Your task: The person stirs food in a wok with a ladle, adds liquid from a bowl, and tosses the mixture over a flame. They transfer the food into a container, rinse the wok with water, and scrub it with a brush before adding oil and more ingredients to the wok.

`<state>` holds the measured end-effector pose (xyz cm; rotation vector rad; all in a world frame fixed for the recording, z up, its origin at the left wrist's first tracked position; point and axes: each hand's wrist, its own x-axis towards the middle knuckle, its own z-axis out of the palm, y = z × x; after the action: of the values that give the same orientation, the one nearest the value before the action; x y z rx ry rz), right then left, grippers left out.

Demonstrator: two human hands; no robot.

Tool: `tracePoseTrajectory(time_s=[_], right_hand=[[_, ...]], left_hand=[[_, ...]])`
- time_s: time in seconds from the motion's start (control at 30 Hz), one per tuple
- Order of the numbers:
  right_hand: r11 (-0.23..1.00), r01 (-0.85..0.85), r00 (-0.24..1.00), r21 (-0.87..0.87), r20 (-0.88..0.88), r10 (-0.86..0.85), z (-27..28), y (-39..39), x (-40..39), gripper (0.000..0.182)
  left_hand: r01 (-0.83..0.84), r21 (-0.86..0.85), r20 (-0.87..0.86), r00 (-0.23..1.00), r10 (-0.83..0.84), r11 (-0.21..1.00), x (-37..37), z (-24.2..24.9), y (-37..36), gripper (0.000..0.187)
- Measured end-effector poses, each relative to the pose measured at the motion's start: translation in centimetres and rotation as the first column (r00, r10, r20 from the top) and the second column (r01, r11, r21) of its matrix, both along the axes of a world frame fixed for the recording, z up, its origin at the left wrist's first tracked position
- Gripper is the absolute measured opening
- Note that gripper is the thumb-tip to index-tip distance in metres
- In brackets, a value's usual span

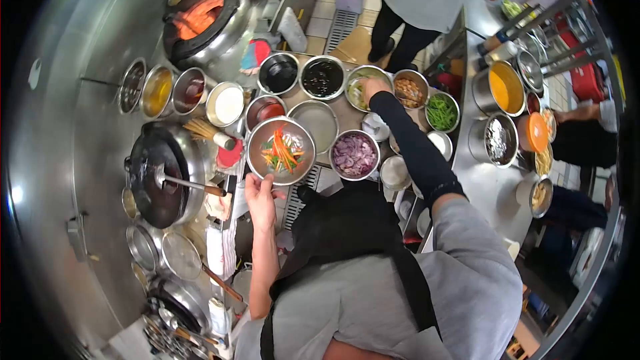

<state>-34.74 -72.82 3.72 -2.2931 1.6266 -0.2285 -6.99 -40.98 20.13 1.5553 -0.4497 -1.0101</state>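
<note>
Well, a round bowl (257, 145), mouth up.

Strips (285, 150) in the silver-toned bowl (259, 139): orange, with green among them. Chopped onion (354, 155): mottled purple and white. Cut greens (441, 111): uniformly bright green. Liquid (323, 78): near-black. Oil-like liquid (157, 92): golden yellow. Contents of the left-side pot (225, 104): plain white. Cloth (255, 56): blocks of red and blue-green. Glow (199, 17): vivid orange. Round cover (537, 132): orange. Apron (343, 227) and forearm sleeve (408, 133): black. Shirt (467, 273): plain grey. Floor tiles (323, 11): cream, darker joints forming a grid
</note>
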Motion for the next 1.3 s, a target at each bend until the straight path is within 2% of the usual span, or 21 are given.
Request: tracePoseTrajectory(time_s=[0.03, 0.13, 0.17, 0.27, 0.3, 0.4, 0.43, 0.57, 0.67, 0.7, 0.73, 0.8, 0.83, 0.93, 0.97, 1.0, 1.03, 1.07, 1.1, 1.2, 1.3], right_hand=[[0.993, -0.054, 0.998, 0.104, -0.031, 0.058, -1.7, -1.4, 0.7, 0.024], [0.974, -0.068, 0.973, 0.216, -0.2, 0.112, -1.8, -1.0, 2.4, 0.027], [0.963, -0.103, 0.97, 0.251, -0.189, 0.153, -3.7, -1.9, 2.4, 0.029], [0.961, -0.175, 0.975, 0.213, -0.1, 0.2, -3.9, -2.1, 1.0, 0.029], [0.973, -0.206, 0.977, 0.101, -0.032, 0.21, -4.7, -2.0, 0.6, 0.022], [0.947, -0.29, 0.951, 0.138, -0.071, 0.302, -5.9, -2.8, -0.3, 0.014], [0.965, -0.238, 0.968, 0.107, -0.05, 0.244, -6.1, -2.8, -0.6, 0.014], [0.992, -0.086, 0.994, 0.097, 0.08, 0.079, -3.9, -2.7, -2.7, 0.023], [0.879, -0.029, 0.9, 0.477, 0.394, -0.184, -0.6, -2.3, -4.4, 0.027], [0.817, -0.076, 0.838, 0.571, 0.481, -0.258, 1.3, -1.7, -4.5, 0.033], [0.808, -0.145, 0.754, 0.572, 0.592, -0.284, 3.0, -0.8, -4.3, 0.033], [0.794, -0.275, 0.545, 0.543, 0.768, -0.336, 7.2, 1.9, -2.9, 0.033], [0.843, -0.334, 0.56, 0.421, 0.808, -0.182, 10.4, 3.3, -1.8, 0.026], [0.988, 0.027, 0.783, 0.152, 0.611, -0.115, 8.9, 1.2, -2.2, 0.024], [0.98, 0.119, 0.788, 0.161, 0.585, -0.192, 4.1, -1.1, -2.9, 0.027], [0.992, 0.015, 0.925, 0.122, 0.375, -0.06, 3.3, -1.7, -2.8, 0.028], [0.989, -0.1, 0.987, 0.111, 0.138, 0.085, 2.9, -2.1, -2.4, 0.029], [0.967, -0.216, 0.967, 0.133, -0.105, 0.23, 2.0, -2.3, -2.0, 0.031], [0.954, -0.127, 0.975, 0.273, -0.143, 0.171, -2.8, -2.6, -1.3, 0.032], [0.924, -0.212, 0.905, 0.319, -0.292, 0.308, -5.0, -2.0, 0.8, 0.031], [0.917, -0.297, 0.907, 0.267, -0.221, 0.358, -5.7, -3.0, 1.3, 0.027]], left_hand=[[-0.024, 0.011, 0.012, 1.0, 0.024, 1.0, 0.2, -0.3, 0.9, 0.013], [-0.082, 0.06, 0.018, 0.997, 0.081, 0.995, 0.0, -0.9, 3.2, 0.01], [-0.096, 0.07, 0.004, 0.995, 0.096, 0.993, -0.4, -0.9, 3.4, 0.009], [-0.106, 0.067, -0.049, 0.993, 0.11, 0.992, -0.9, -1.7, 3.6, 0.007], [-0.097, 0.052, -0.067, 0.993, 0.1, 0.994, -1.2, -1.8, 3.2, 0.007], [-0.078, 0.039, -0.097, 0.992, 0.081, 0.996, -1.8, -2.4, 1.7, 0.009], [-0.07, 0.042, -0.102, 0.992, 0.074, 0.997, -1.8, -2.6, 1.1, 0.01], [-0.011, 0.03, -0.034, 0.999, 0.012, 0.999, -2.2, -3.1, -2.6, 0.011], [0.081, 0.039, 0.057, 0.995, -0.084, 0.996, -3.2, -3.5, -5.9, 0.013], [0.131, 0.079, 0.098, 0.985, -0.139, 0.988, -3.8, -2.9, -7.2, 0.013], [0.18, 0.122, 0.136, 0.971, -0.196, 0.976, -4.4, -2.7, -8.5, 0.014], [0.237, 0.059, 0.143, 0.959, -0.243, 0.97, -6.1, -4.7, -11.1, 0.016], [0.267, 0.028, 0.148, 0.952, -0.268, 0.963, -6.8, -5.4, -12.0, 0.017], [0.219, 0.041, -0.08, 0.973, -0.215, 0.975, -8.1, -5.6, -13.5, 0.019], [0.198, 0.016, -0.105, 0.975, -0.195, 0.98, -7.9, -6.3, -13.4, 0.019], [0.181, 0.011, -0.13, 0.975, -0.178, 0.983, -7.4, -6.5, -13.0, 0.018], [0.16, 0.007, -0.154, 0.976, -0.157, 0.987, -6.8, -6.5, -12.3, 0.018], [0.136, 0.008, -0.176, 0.975, -0.133, 0.991, -6.1, -6.6, -11.4, 0.018], [0.113, -0.006, -0.184, 0.977, -0.112, 0.994, -5.1, -7.2, -10.6, 0.016], [0.076, 0.029, -0.159, 0.985, -0.07, 0.997, -3.8, -5.0, -8.6, 0.013], [0.052, 0.049, -0.147, 0.988, -0.044, 0.997, -2.4, -6.2, -7.3, 0.01]])
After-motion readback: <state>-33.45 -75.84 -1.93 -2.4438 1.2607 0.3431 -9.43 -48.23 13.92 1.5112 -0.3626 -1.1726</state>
